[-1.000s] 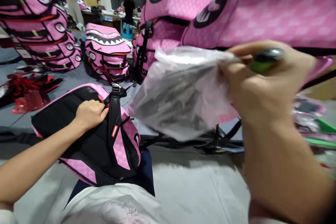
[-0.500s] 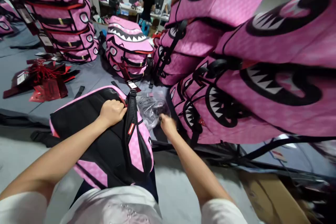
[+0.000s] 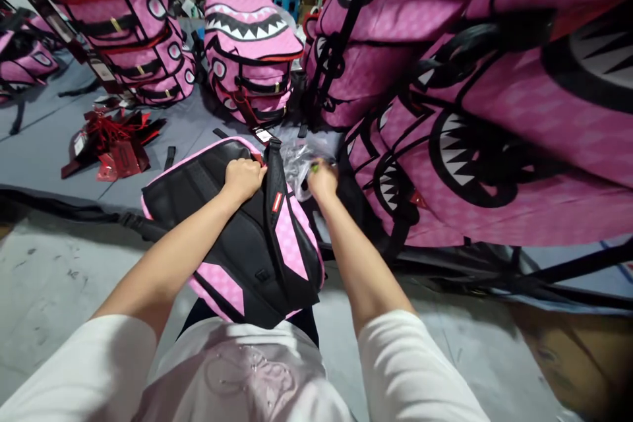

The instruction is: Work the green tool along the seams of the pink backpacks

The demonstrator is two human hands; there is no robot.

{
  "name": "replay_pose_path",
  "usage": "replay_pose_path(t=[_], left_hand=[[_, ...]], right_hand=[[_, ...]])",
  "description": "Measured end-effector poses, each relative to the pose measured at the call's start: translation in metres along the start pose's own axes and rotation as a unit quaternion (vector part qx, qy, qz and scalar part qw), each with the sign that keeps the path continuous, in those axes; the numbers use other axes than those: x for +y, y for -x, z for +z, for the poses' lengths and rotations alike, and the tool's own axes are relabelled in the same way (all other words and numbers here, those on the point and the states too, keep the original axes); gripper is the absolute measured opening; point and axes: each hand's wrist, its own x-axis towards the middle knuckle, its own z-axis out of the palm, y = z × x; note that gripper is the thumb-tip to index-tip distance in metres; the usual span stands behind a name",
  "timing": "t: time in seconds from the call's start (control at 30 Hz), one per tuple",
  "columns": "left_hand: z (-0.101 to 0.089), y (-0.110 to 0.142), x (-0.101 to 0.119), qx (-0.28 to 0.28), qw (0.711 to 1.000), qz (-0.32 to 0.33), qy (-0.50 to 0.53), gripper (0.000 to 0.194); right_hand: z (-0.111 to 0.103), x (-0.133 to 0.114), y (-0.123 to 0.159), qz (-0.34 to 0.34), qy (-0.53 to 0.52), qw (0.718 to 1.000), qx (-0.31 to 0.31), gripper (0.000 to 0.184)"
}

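A pink and black backpack leans back-side up between my body and the table edge, its padded back and a shoulder strap facing me. My left hand is closed on its top edge, near a bit of red trim. To the right of the backpack lies a clear plastic bag with dark contents I cannot make out. My right hand is at this bag, fingers curled and partly hidden; a small green spot shows by them.
Pink shark-mouth backpacks stand stacked at the left and piled high at the right. Another backpack stands ahead. Red hang tags lie on the grey table cover. A cardboard box sits low at the right.
The view has tilted down and shifted left. My right hand has moved forward over the plastic bag. My left hand keeps its hold on the backpack's top edge.
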Motion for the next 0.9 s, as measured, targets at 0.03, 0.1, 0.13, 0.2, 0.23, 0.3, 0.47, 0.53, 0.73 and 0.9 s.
replay_pose_path(t=[0.03, 0.1, 0.13, 0.2, 0.23, 0.3, 0.47, 0.53, 0.73, 0.9], left_hand=[[-0.001, 0.002, -0.002, 0.0, 1.0, -0.001, -0.002, 0.048], [-0.002, 0.006, -0.006, 0.001, 1.0, -0.005, -0.004, 0.047], [-0.002, 0.007, -0.007, 0.001, 1.0, -0.007, -0.005, 0.048], [0.0, 0.006, -0.007, -0.001, 1.0, -0.008, -0.007, 0.049], [0.0, 0.005, -0.007, -0.003, 1.0, -0.006, -0.009, 0.049], [-0.002, 0.004, -0.008, -0.01, 1.0, 0.007, -0.013, 0.049], [-0.024, 0.013, -0.032, -0.046, 0.992, 0.116, -0.002, 0.034], [-0.033, 0.018, -0.042, -0.057, 0.985, 0.163, 0.011, 0.027], [-0.044, 0.028, -0.046, -0.084, 0.976, 0.195, 0.04, 0.027], [-0.048, 0.064, -0.044, -0.01, 0.962, 0.258, 0.085, 0.025]], right_hand=[[0.004, -0.001, 0.011, -0.013, 0.022, 0.999, -0.035, 0.031], [0.011, 0.0, 0.029, -0.035, 0.047, 0.994, -0.087, 0.039], [0.014, -0.002, 0.035, -0.045, 0.056, 0.992, -0.102, 0.042], [0.019, -0.01, 0.036, -0.059, 0.064, 0.99, -0.115, 0.043], [0.022, -0.017, 0.031, -0.063, 0.064, 0.989, -0.119, 0.043], [0.024, -0.034, 0.012, -0.069, 0.057, 0.988, -0.127, 0.044], [0.0, -0.063, -0.006, -0.091, 0.047, 0.988, -0.113, 0.06], [-0.015, -0.069, 0.024, -0.123, 0.05, 0.989, -0.059, 0.057], [-0.028, -0.076, 0.155, -0.437, 0.11, 0.878, -0.163, 0.036], [-0.048, -0.034, 0.155, -0.099, 0.26, 0.95, -0.143, 0.024]])
